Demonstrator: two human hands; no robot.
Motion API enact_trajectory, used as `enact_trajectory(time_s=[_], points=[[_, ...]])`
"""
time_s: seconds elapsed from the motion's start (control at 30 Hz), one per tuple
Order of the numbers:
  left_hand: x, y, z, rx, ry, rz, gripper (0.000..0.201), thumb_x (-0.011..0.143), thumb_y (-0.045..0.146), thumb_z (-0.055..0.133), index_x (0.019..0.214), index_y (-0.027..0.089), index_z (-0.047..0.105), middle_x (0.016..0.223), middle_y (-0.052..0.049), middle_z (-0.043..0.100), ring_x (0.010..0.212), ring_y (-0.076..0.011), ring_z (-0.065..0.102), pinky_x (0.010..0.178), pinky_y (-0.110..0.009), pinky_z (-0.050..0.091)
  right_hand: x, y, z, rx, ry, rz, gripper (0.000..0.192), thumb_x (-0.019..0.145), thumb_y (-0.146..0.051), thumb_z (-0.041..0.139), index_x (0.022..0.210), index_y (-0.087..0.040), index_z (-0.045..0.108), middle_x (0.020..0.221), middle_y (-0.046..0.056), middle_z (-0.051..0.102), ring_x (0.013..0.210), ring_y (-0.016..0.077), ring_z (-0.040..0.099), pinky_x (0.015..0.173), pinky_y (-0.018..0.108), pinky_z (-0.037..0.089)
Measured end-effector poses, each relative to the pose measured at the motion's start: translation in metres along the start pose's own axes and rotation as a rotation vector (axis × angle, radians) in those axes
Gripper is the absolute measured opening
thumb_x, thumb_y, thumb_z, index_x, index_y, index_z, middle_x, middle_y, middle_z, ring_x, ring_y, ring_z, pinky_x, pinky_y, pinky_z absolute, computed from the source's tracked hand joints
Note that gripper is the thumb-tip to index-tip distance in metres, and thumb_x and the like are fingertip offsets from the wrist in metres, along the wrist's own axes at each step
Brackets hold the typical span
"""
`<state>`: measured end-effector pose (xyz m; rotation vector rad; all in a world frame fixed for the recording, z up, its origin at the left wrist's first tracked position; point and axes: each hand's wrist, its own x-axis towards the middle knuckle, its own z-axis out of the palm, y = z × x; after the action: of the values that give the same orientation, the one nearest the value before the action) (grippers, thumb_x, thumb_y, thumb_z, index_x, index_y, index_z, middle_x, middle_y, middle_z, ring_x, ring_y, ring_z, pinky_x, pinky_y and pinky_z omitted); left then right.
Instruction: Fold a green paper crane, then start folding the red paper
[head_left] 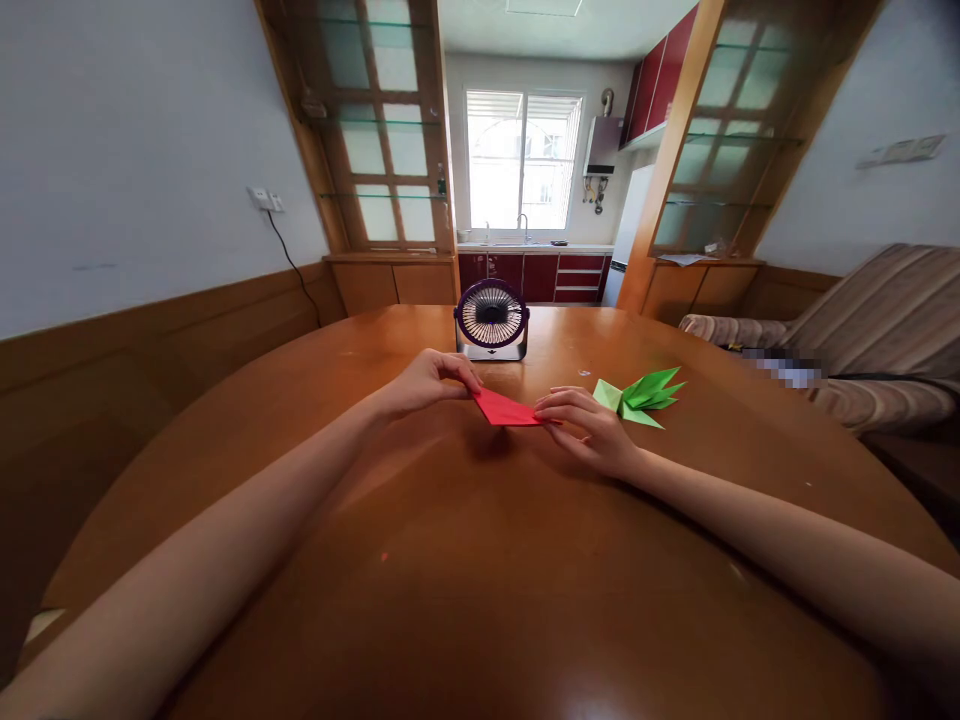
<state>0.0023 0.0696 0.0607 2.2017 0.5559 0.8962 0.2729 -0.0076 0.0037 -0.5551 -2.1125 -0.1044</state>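
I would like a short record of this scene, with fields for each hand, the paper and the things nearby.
left hand: pinches the far left corner of the red paper
right hand: fingertips press the paper's right end
red paper: folded, flat on the table
green origami: right of the hands, untouched
fan: behind the paper, upright

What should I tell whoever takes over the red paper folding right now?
Left hand: fingertips pinch the left corner of the red paper.
Right hand: fingertips press its right end flat on the table.
Red paper: already folded to a flat triangle-like shape, in front of the small fan.
Done: green folded pieces lie right of the right hand, untouched.
Left: the red piece is flatter than the green ones; more folds likely remain.
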Motion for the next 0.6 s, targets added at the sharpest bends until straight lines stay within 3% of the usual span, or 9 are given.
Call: enact_trajectory(time_s=[0.17, 0.27, 0.37, 0.5, 0.6], points=[[0.0, -0.003, -0.006, 0.013, -0.228, -0.054, 0.014, 0.072, 0.025, 0.074, 0.083, 0.016, 0.073, 0.093, -0.007, 0.071, 0.091, -0.0183, 0.066, 0.089, -0.036, 0.051, -0.001, -0.004, 0.0, 0.016, -0.136, -0.088, 0.022, 0.092, -0.021, 0.052, 0.11, -0.023, 0.063, 0.107, 0.008, 0.067, 0.104, 0.0204, 0.062, 0.095, 0.042, 0.049], [-0.001, -0.007, -0.006, 0.129, -0.315, -0.051, 0.013, 0.073, 0.02, 0.069, 0.085, 0.018, 0.073, 0.096, -0.005, 0.072, 0.093, -0.0173, 0.066, 0.091, -0.033, 0.05, -0.001, -0.005, 0.001, 0.042, -0.239, -0.126, 0.023, 0.093, -0.021, 0.052, 0.113, -0.023, 0.061, 0.108, 0.008, 0.066, 0.105, 0.0192, 0.061, 0.095, 0.04, 0.049], [-0.003, -0.013, -0.001, 0.263, -0.414, -0.026, 0.025, 0.072, 0.009, 0.059, 0.087, 0.021, 0.075, 0.097, -0.004, 0.071, 0.091, -0.0163, 0.066, 0.088, -0.03, 0.051, -0.001, -0.006, 0.002, 0.065, -0.336, -0.141, 0.022, 0.093, -0.021, 0.051, 0.113, -0.022, 0.062, 0.108, 0.008, 0.067, 0.103, 0.0186, 0.062, 0.093, 0.039, 0.049], [-0.004, -0.018, 0.01, 0.401, -0.454, 0.017, 0.044, 0.068, 0.0, 0.046, 0.093, 0.021, 0.075, 0.105, -0.005, 0.069, 0.095, -0.016, 0.065, 0.087, -0.028, 0.05, -0.002, -0.006, 0.002, 0.112, -0.458, -0.119, 0.022, 0.094, -0.024, 0.052, 0.113, -0.019, 0.064, 0.109, 0.009, 0.068, 0.101, 0.019, 0.063, 0.091, 0.037, 0.05], [-0.003, -0.015, 0.017, 0.518, -0.437, 0.028, 0.044, 0.069, 0.0, 0.043, 0.093, 0.02, 0.074, 0.107, -0.004, 0.069, 0.097, -0.0161, 0.064, 0.088, -0.027, 0.048, -0.002, -0.004, 0.001, 0.154, -0.478, -0.071, 0.023, 0.095, -0.024, 0.05, 0.113, -0.019, 0.064, 0.11, 0.009, 0.068, 0.101, 0.0187, 0.063, 0.091, 0.036, 0.05]])
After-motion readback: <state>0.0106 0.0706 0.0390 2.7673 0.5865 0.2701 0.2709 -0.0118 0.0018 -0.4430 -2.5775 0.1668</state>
